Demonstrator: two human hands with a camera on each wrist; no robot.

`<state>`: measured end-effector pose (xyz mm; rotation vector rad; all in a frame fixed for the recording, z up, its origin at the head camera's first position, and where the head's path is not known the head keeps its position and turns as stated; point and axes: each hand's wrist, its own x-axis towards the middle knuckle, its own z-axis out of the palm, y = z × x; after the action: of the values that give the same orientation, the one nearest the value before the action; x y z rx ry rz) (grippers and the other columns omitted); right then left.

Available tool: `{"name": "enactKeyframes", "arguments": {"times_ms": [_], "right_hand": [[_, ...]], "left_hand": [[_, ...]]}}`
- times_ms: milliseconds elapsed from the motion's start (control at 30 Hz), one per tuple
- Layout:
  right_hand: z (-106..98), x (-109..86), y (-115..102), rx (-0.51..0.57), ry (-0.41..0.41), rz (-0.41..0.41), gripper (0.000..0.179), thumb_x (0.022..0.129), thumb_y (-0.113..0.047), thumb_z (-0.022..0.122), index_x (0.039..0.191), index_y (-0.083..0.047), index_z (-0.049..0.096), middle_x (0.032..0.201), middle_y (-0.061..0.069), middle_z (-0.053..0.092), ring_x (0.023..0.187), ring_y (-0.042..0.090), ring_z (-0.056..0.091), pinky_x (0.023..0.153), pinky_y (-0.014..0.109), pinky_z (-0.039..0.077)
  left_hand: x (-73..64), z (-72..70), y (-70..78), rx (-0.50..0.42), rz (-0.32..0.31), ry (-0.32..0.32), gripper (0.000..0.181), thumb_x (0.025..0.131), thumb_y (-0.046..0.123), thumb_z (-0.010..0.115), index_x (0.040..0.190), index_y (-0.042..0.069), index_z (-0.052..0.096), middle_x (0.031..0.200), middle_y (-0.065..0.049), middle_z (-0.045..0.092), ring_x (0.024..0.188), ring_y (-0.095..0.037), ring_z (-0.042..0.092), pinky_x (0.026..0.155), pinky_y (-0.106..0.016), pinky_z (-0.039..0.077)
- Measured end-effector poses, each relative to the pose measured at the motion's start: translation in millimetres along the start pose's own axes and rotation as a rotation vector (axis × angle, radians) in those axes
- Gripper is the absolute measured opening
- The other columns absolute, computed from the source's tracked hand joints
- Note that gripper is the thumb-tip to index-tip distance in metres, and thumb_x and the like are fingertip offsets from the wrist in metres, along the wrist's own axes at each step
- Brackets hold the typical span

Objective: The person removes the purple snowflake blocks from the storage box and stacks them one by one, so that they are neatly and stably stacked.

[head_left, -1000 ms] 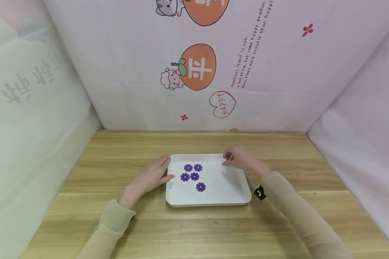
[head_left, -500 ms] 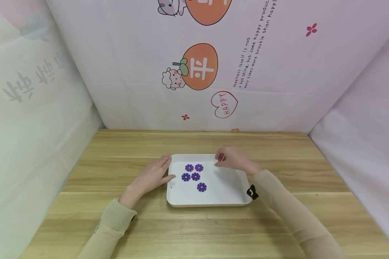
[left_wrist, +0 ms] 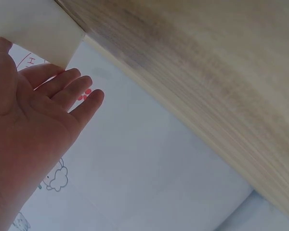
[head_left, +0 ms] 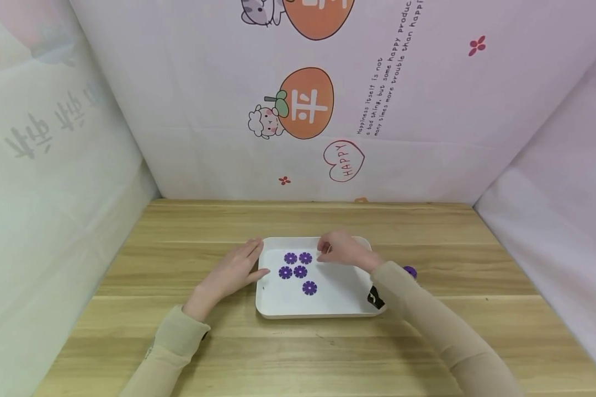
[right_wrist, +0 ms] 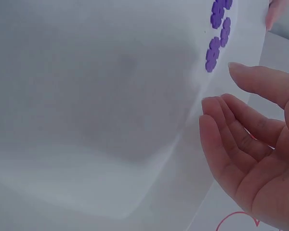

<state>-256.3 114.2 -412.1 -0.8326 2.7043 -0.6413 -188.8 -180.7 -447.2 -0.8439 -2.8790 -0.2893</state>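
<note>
Across the white tray (head_left: 323, 316), five purple discs (head_left: 298, 270) lie flat, mostly toward ten o'clock. Left hand (head_left: 230, 267), fingers extended, touches its nine o'clock edge; right hand (head_left: 344, 249), loosely curved and empty, hovers at one. Recommended: pinch discs lightly, tray steadied. Wood-grain bench (head_left: 298, 358); printed sheeting (head_left: 213, 110) stands at twelve.

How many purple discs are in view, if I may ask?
6 visible: in the white tray, a back pair, a middle pair, a front disc; on the table, a sixth disc beside the right sleeve, which may hide more.
</note>
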Motion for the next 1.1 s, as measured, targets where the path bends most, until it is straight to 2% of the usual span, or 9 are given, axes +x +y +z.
{"name": "enactKeyframes", "arguments": {"times_ms": [267,467,1100], "right_hand": [[10.2,5.9,-4.4,-0.008,0.015,-0.011,0.019,0.082,-0.01,0.078,0.097,0.001,0.071,0.092,0.012,0.074,0.083,0.017,0.067,0.074,0.027,0.059],[16.5,9.3,-7.4,-0.039,0.014,-0.013,0.021,0.082,-0.009,0.077,0.1,0.002,0.071,0.094,0.012,0.073,0.085,0.019,0.067,0.079,0.029,0.059],[31.3,18.0,-18.1,-0.099,0.054,0.009,0.022,0.082,-0.008,0.079,0.1,0.003,0.071,0.091,0.012,0.072,0.082,0.017,0.065,0.08,0.031,0.06]], "left_hand": [[-0.2,0.3,-0.5,-0.005,0.006,0.015,0.073,0.099,0.045,0.057,0.145,-0.01,0.041,0.15,-0.027,0.044,0.14,-0.041,0.045,0.116,-0.051,0.041],[0.0,0.0,-0.2,-0.003,0.014,0.027,0.073,0.098,0.044,0.058,0.145,-0.01,0.042,0.149,-0.028,0.045,0.139,-0.041,0.046,0.115,-0.052,0.042],[1.7,2.1,-0.5,-0.012,-0.007,0.014,0.073,0.098,0.042,0.059,0.145,-0.011,0.041,0.149,-0.029,0.044,0.139,-0.043,0.045,0.116,-0.053,0.04]]}}
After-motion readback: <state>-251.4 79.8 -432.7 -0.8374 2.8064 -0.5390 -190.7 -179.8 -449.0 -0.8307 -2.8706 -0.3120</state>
